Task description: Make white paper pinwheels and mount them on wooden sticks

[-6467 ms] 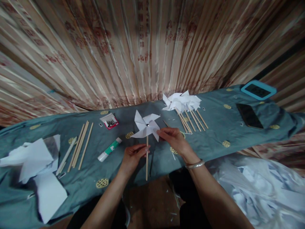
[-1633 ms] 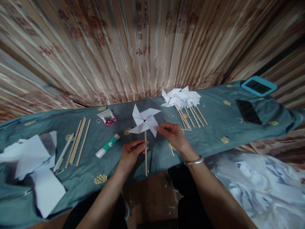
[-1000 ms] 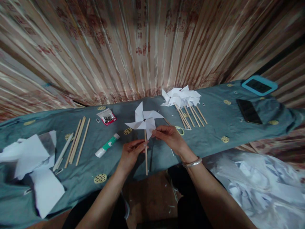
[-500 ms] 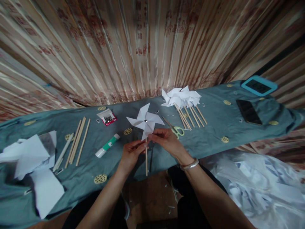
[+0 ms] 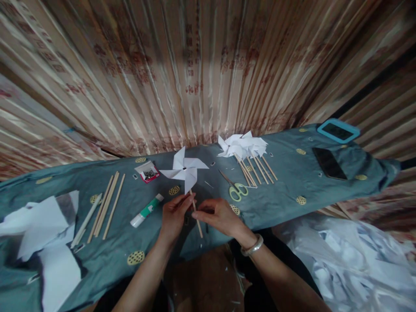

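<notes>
A white paper pinwheel (image 5: pixel 183 168) on a thin wooden stick faces up above the cloth, a dark pin at its middle. Just below the blades, my left hand (image 5: pixel 175 214) pinches the stick between thumb and fingers. Lower down, my right hand (image 5: pixel 221 216) has its thumb and fingertips closed at the stick, which leans with its bottom end to the right. Light green scissors (image 5: pixel 238 191) lie partly open beyond my right hand. A green and white glue stick (image 5: pixel 147 210) lies to the left of my left hand.
Finished pinwheels (image 5: pixel 243 146) lie stacked at the back right. A red box of pins (image 5: pixel 150 173), loose wooden sticks (image 5: pixel 108 203) and paper sheets (image 5: pixel 48 221) are on the left. A phone (image 5: pixel 329 163) and blue-framed device (image 5: pixel 338 130) lie right. A plastic bag (image 5: pixel 354 260) sits below.
The pinwheel has shifted left and its stick now tilts. My right hand has moved from beside the blades down to the lower stick. The camera view has shifted slightly.
</notes>
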Tool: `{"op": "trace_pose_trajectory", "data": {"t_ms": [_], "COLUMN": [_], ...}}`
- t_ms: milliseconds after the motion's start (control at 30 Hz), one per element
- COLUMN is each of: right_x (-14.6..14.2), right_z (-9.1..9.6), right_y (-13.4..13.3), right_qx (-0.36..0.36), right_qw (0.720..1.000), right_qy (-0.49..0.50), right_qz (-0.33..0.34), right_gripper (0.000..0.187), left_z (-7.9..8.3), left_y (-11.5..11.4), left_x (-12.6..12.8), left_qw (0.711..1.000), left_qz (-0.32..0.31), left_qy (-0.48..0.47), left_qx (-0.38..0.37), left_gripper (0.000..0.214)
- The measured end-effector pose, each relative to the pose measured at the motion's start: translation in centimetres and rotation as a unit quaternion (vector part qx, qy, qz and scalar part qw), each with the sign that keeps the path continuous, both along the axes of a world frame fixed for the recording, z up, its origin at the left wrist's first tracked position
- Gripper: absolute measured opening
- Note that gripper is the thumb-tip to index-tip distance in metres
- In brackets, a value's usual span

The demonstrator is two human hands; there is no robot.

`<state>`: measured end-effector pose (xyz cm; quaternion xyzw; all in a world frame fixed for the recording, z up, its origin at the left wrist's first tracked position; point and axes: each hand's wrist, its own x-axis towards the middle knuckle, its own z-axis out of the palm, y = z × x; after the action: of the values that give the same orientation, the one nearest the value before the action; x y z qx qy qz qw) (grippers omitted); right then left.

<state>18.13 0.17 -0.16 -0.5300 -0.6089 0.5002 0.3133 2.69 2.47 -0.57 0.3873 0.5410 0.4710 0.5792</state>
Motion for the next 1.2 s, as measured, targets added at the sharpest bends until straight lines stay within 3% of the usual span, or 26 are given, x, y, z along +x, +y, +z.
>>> {"op": "trace_pose_trajectory", "data": {"t_ms": [300,567,700,833,933,1200], "right_x": [-0.9,4.0,7.7,10.1,10.7,10.6], "right_z": [-0.8,0.4,0.4,0.2,0.0,-0.8], "right_y": [-0.4,2.0,3.3,3.9,4.1,5.1], "right_qx": [-0.007,0.066,0.109,0.121,0.118,0.109], "right_qw": [0.998,0.988,0.961,0.925,0.904,0.879], "right_qy": [0.029,-0.039,-0.141,-0.281,-0.352,-0.419], "right_qz": [-0.046,-0.137,-0.21,-0.224,-0.214,-0.2], "right_gripper": [0.017,0.027,0.03,0.029,0.029,0.026], "left_z": [-0.2,0.4,0.3,0.1,0.1,0.2], "left_y": [0.3,-0.3,-0.6,-0.8,-0.9,-1.0], "left_x": [-0.1,-0.2,-0.3,-0.4,-0.4,-0.4], "left_qw": [0.999,0.998,0.999,1.0,1.0,1.0], "left_qz": [0.027,0.013,0.001,-0.005,-0.01,-0.014], "left_qy": [-0.034,-0.052,-0.03,-0.023,-0.024,-0.018], "left_qx": [0.023,0.017,0.015,0.019,0.015,0.013], "left_gripper": [0.037,0.035,0.035,0.035,0.033,0.034]}}
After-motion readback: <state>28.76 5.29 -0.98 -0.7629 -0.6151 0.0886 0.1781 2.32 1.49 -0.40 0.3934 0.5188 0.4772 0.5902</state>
